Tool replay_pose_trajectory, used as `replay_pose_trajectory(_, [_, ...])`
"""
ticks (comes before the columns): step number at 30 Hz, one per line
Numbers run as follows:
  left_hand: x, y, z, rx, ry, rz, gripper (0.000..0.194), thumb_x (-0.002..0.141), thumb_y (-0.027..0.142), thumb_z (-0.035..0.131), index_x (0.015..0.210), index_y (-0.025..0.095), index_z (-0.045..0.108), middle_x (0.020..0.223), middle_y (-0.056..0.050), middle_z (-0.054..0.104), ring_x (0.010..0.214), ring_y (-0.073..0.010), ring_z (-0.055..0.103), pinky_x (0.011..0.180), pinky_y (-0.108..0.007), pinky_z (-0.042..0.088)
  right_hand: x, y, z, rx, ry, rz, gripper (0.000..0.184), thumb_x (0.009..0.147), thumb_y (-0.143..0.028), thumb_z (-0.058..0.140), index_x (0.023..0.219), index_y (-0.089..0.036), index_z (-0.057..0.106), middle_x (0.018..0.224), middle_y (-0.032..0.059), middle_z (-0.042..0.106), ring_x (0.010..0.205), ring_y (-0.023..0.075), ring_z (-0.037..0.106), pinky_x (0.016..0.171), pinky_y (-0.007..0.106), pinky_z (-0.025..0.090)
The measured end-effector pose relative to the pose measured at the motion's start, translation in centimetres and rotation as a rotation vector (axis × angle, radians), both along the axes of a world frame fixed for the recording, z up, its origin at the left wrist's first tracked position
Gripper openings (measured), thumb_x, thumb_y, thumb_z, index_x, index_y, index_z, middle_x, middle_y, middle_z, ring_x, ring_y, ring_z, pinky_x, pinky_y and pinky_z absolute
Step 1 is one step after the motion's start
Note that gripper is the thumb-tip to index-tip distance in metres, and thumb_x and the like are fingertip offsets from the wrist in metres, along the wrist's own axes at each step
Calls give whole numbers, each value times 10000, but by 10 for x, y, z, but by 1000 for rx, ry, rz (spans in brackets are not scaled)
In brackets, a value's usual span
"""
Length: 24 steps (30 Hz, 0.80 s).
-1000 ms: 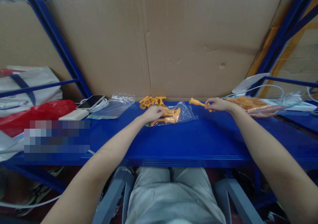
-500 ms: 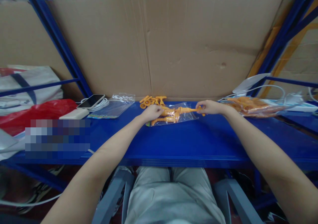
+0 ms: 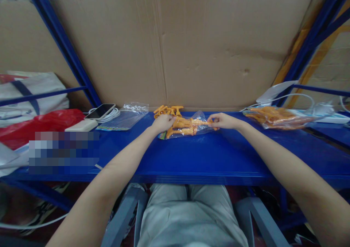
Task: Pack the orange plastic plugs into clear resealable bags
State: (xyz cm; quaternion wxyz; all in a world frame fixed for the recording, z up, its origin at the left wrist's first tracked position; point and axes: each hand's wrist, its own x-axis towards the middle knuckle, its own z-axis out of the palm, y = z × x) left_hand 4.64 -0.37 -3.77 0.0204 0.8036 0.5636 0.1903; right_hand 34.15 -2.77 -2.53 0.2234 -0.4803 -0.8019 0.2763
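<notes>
On the worktop (image 3: pixel 191 159), the clear bag (image 3: pixel 199 116) lies sideways between the hands, its left end under the nearly closed fingers (image 3: pixel 171 119) of the left hand (image 3: pixel 162 124). Nearer the bag's right end, the right hand (image 3: pixel 227 120) pinches an orange piece (image 3: pixel 202 122) by its narrow end; its long axis runs leftward from those fingertips (image 3: pixel 214 119), roughly parallel to the worktop's front edge, over or into the bag.
</notes>
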Motion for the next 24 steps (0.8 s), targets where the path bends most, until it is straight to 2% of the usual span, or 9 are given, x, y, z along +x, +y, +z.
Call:
replay_pose_trajectory(6, [-1,0,1,9,-11,-15,442,924,395,345,600,188,563,485,-33,548,574,-180,577,604,-275,404,0,5,-4,-21,-3,-46,331,748,-350,673,1013,-153,688,589,-7,659,426,69,504,410,175,382])
replay_pose_trajectory(11, [-3,4,0,43,-18,-33,408,921,378,364,601,193,538,499,-23,550,554,-163,564,568,-262,375,0,8,-7,-81,107,-123,433,777,-262,663,1201,-178,644,622,-17,666,422,62,497,368,164,374])
replay_pose_trajectory(14, [-2,2,1,108,-16,5,337,908,386,413,705,181,587,586,-35,592,614,-175,581,577,-264,361,-1,7,-9,-146,215,-156,575,773,-199,662,1332,-154,534,605,-23,651,411,56,466,362,162,352])
replay_pose_trajectory(17, [3,-5,5,149,-23,-69,285,883,402,483,916,162,632,672,-36,621,658,-184,591,600,-265,364,0,6,-8,-239,288,-192,727,752,-213,696,1418,-133,414,568,-32,621,385,55,427,351,172,312])
replay_pose_trajectory(19, [8,-11,7,141,-20,-155,318,872,402,514,1046,162,630,690,-27,623,662,-179,591,614,-262,371,2,8,-7,-294,308,-225,719,720,-256,737,1375,-134,464,536,-42,589,371,49,400,349,177,293])
replay_pose_trajectory(21, [13,-15,8,147,-3,-215,339,861,379,537,1120,179,625,695,-16,623,675,-170,593,631,-256,379,5,10,-5,-334,317,-245,628,677,-290,775,1252,-139,572,525,-44,567,374,41,386,354,177,288])
replay_pose_trajectory(24, [19,-18,7,161,35,-239,309,855,321,544,1124,205,644,692,-11,628,698,-165,600,645,-248,386,7,11,-4,-384,329,-240,471,622,-300,809,1040,-147,654,550,-33,573,398,35,392,369,174,301])
